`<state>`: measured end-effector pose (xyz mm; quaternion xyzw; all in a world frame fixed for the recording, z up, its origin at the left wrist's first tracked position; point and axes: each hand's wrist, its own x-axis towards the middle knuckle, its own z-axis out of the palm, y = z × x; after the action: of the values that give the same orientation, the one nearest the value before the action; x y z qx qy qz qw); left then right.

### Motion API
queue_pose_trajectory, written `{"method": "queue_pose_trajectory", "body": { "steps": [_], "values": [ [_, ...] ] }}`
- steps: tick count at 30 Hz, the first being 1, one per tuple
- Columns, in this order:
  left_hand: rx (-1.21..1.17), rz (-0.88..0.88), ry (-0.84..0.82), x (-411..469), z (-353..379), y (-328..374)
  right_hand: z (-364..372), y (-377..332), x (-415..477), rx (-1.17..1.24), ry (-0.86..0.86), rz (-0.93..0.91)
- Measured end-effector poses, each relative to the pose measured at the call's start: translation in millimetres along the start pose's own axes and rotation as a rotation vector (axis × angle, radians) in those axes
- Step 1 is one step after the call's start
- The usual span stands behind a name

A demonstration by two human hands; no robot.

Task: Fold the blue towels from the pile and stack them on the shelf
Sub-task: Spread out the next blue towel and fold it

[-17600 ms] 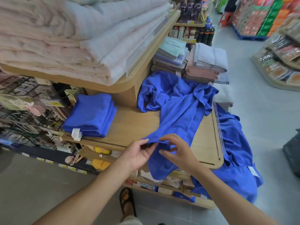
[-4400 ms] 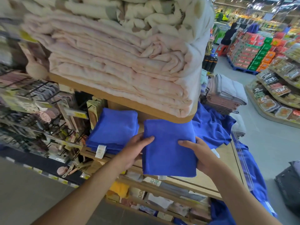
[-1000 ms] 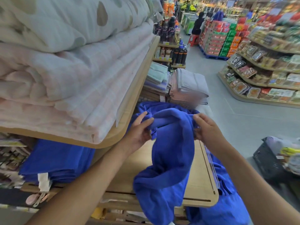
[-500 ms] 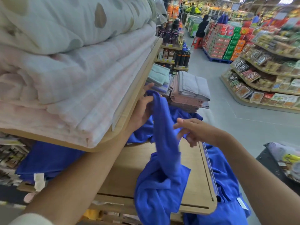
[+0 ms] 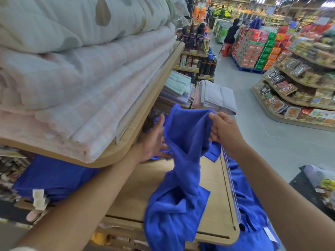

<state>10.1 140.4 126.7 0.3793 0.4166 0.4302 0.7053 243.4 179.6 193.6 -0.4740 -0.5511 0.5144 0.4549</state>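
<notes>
1. What's changed: half a second ago the blue towel (image 5: pixel 184 142) hung as one narrow rope from the left hand (image 5: pixel 154 140), with the right hand (image 5: pixel 224 131) loose beside it. Now the top edge is pulled open between the two hands, centre frame, above the wooden shelf (image 5: pixel 208 187).
2. Grip: the right hand's thumb and curled fingers pinch the top right corner. The left hand sits against the towel's left edge with its thumb up and fingers tucked toward the cloth. I can't tell if it's really gripping.
3. Meaning for the task: a few seconds back a finished towel was going down by the folded stack (image 5: pixel 54 178), lower left. So this looks like the next one just started. It's being opened out, not folded yet.
4. The towel's lower half is twisted and bunched on the shelf's front edge, bottom centre, so I'd guess it needs a shake before the edges line up.
5. Materials: soft, matte, fuzzy cloth that creases easily and is floppy, with no stiffness at all. The shelf is smooth pale wood with rounded corners and a clear plastic rail (image 5: pixel 230 178) along its right side.
6. The unfolded pile (image 5: pixel 253 214) spills over that rail at lower right, a white tag showing. Puffy quilted bedding (image 5: pixel 72 78) fills the upper left.
</notes>
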Motion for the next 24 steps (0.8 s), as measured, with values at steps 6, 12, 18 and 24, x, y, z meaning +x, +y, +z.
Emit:
{"method": "queue_pose_trajectory", "body": {
  "steps": [6,12,18,24],
  "values": [
    [0.479,0.024,-0.072,-2,24,-28,-5,-65,21,-0.033,0.088,-0.201],
    [0.35,0.133,0.163,8,69,21,11,-99,20,-0.105,-0.096,-0.417],
    [0.17,0.386,0.407,17,88,65,-8,-144,29,-0.044,-0.028,-0.537],
    [0.061,0.441,0.271,11,107,97,-22,-171,38,-0.236,0.144,-0.587]
  ]
}}
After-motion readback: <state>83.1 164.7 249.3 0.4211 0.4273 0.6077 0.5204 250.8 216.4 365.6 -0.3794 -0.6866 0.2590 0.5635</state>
